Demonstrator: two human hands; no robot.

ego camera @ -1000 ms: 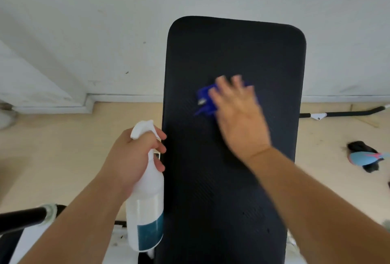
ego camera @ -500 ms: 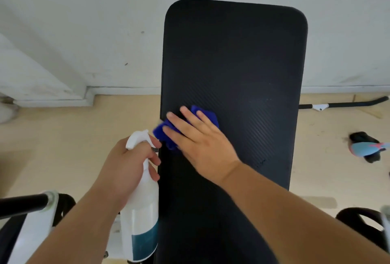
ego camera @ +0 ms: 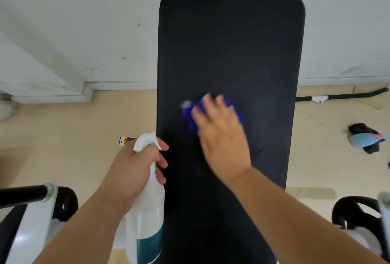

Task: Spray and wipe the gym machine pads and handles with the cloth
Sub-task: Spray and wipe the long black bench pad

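Blue cloth point(ego camera: 213, 114): pressed on mid black pad point(ego camera: 230, 52) under right hand point(ego camera: 221, 135), palm flat, fingers spread, blurred. White spray bottle point(ego camera: 147, 211): upright beside pad's left edge, neck gripped by left hand point(ego camera: 135, 168). Teal label unreadable.

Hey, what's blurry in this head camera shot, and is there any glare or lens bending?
Head view: the right hand and the blue cloth under it are smeared by motion blur; the left hand and spray bottle stay fairly sharp; lighting is soft and even, no hard glare on the black pad; the wide-angle lens bows the baseboard.
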